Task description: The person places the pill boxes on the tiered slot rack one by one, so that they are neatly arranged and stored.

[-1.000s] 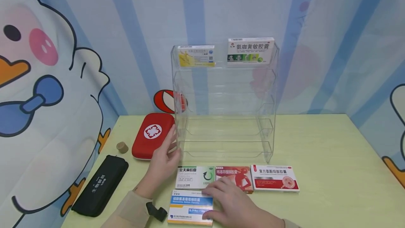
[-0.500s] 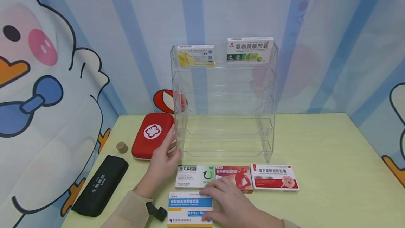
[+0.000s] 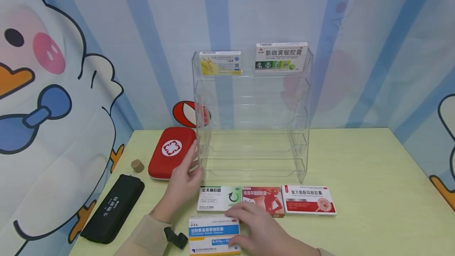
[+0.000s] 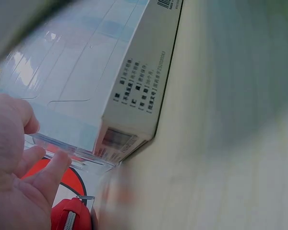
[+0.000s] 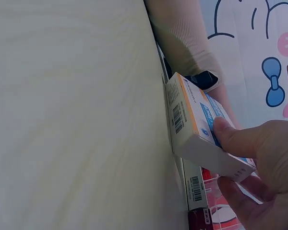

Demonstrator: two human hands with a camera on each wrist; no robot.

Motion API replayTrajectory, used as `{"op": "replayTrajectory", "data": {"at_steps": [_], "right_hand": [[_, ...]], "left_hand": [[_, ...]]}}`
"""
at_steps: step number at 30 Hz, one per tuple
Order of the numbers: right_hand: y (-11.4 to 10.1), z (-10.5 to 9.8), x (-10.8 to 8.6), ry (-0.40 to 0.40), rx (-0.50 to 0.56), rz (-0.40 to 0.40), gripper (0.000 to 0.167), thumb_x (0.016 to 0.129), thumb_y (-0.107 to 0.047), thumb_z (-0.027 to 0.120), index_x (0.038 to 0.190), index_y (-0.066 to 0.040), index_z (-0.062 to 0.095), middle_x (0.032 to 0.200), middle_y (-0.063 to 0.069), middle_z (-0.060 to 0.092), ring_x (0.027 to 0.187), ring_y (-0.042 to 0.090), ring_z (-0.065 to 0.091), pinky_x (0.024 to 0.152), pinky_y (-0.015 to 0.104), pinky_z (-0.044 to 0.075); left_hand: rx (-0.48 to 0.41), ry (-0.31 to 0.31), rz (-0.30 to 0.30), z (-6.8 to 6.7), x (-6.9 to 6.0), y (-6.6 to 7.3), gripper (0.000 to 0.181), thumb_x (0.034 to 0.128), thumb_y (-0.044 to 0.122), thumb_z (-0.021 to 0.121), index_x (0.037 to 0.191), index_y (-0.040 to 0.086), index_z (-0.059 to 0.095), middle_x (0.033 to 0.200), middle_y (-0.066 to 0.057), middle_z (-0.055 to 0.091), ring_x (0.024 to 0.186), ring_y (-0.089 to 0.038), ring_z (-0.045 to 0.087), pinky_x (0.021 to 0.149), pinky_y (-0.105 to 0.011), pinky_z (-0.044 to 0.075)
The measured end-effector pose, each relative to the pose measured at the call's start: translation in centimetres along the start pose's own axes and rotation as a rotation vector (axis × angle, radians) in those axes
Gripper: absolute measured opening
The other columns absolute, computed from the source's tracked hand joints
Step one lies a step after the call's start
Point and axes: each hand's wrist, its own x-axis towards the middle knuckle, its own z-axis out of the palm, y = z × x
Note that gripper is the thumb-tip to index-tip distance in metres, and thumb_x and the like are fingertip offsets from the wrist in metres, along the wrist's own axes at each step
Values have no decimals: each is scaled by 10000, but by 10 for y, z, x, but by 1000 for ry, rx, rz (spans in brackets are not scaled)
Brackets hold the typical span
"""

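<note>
The right hand pinches a glucosamine box, now tipped up — lifting seems begun; relaxed left hand touches clear rack.

Rack on the worktop, boxes before it
Two cartons sit in its top tier, left and right. Three of the boxes form a row; before the row's left end, the right hand holds a fourth box. The left hand touches the rack's left side, beside the case; left of that lies the cork, with the pouch before it.
</note>
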Motion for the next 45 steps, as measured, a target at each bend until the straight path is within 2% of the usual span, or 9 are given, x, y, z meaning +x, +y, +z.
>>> {"op": "replayTrajectory", "data": {"at_steps": [3,7,10,14,19,23,29,35,45], "right_hand": [[-3,-3,1,-17,35,53,529,941,-424,872,1430,-288,722,1428,-135,701,1237,71,662,1110,337,619],[-4,-8,2,-17,97,56,411,994,-361,822,1387,-268,745,1399,-122,717,1144,20,669,1022,252,636],[-5,-12,3,17,119,43,331,1024,-332,787,1348,-268,763,1373,-120,726,1143,17,673,991,218,639],[-3,-19,7,148,92,-17,280,997,-266,821,1275,-253,787,1329,-75,747,1132,70,697,940,213,657],[4,-34,19,344,60,-150,293,909,-94,888,1189,-126,807,1254,38,781,995,115,765,823,157,659],[11,-55,33,466,-25,-234,328,860,-22,910,1167,-82,810,1227,69,793,972,159,790,824,148,654],[18,-91,55,589,-111,-320,366,833,48,903,1174,-38,802,1231,113,793,1024,250,805,879,186,660],[19,-127,80,661,-183,-290,331,861,-20,910,1174,-16,803,1226,132,800,1062,270,814,912,214,655],[8,-177,122,770,-90,-253,305,918,-23,867,1204,49,787,1277,191,778,1170,320,782,1016,102,575]], "left_hand": [[3,-1,-2,0,0,0,979,1037,147,723,1716,569,159,1729,-15,503,1518,-331,600,1104,-486,610],[-1,-3,-12,0,0,0,977,1041,148,716,1713,577,153,1727,-12,505,1518,-331,601,1110,-485,607],[-7,-2,-20,0,0,0,982,1040,143,718,1713,579,151,1731,-27,500,1521,-337,598,1110,-489,607],[-9,-3,-20,-1,1,1,991,1033,136,719,1715,577,149,1736,-50,492,1526,-350,591,1105,-498,610],[-9,-12,-25,-2,2,0,985,1034,141,714,1712,582,152,1735,-45,495,1523,-346,594,1106,-487,609],[-7,-17,-19,-2,2,-1,986,1036,132,713,1720,567,151,1736,-50,493,1523,-344,594,1113,-478,604],[-15,-10,-11,-1,1,0,988,1031,129,723,1723,555,158,1730,-30,502,1525,-332,594,1111,-475,604],[-17,-5,-19,0,0,1,985,1028,106,722,1748,490,170,1734,-23,495,1534,-338,584,1111,-477,606],[-14,-5,-13,0,1,2,989,1021,105,736,1749,482,183,1737,-66,487,1520,-356,595,1111,-483,600]]}}
